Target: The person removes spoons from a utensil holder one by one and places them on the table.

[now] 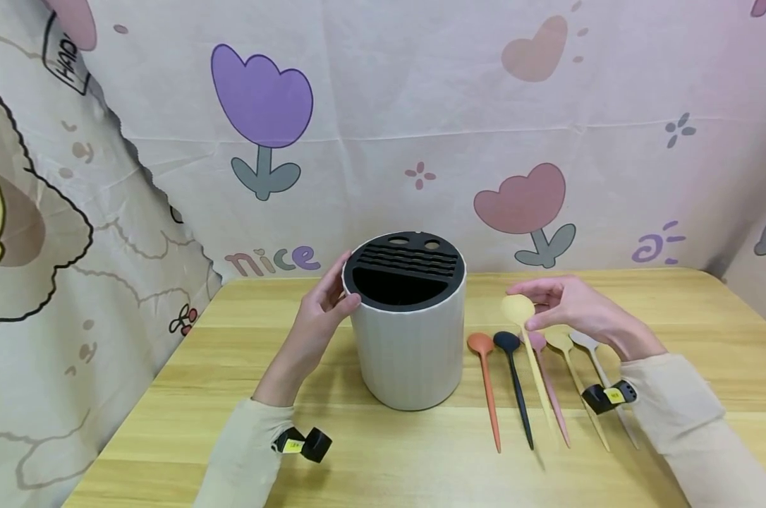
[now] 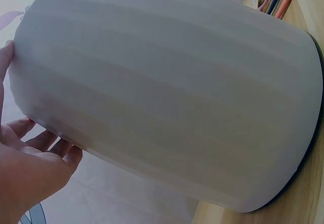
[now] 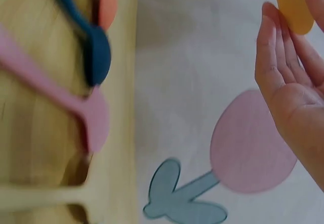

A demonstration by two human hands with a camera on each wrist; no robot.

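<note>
A ribbed white utensil holder [image 1: 410,360] stands upright on the wooden table, its black lid [image 1: 415,257] showing slots, two round holes and one wide opening. My left hand [image 1: 319,317] grips its left side near the top, thumb at the rim; in the left wrist view the fingers [image 2: 71,155] bend against the wall. To the right, my right hand [image 1: 580,310] pinches a pale yellow spoon [image 1: 518,310] by its bowl, raised above the table with the handle slanting down. Its bowl [image 3: 295,6] looks deeper yellow in the right wrist view.
Below the raised spoon lie an orange spoon [image 1: 482,344], a navy spoon [image 1: 507,342], a pink spoon [image 1: 551,395], a beige spoon [image 1: 561,341] and a whitish spoon [image 1: 585,340], side by side, handles toward me. A printed cloth [image 1: 370,85] hangs behind the table.
</note>
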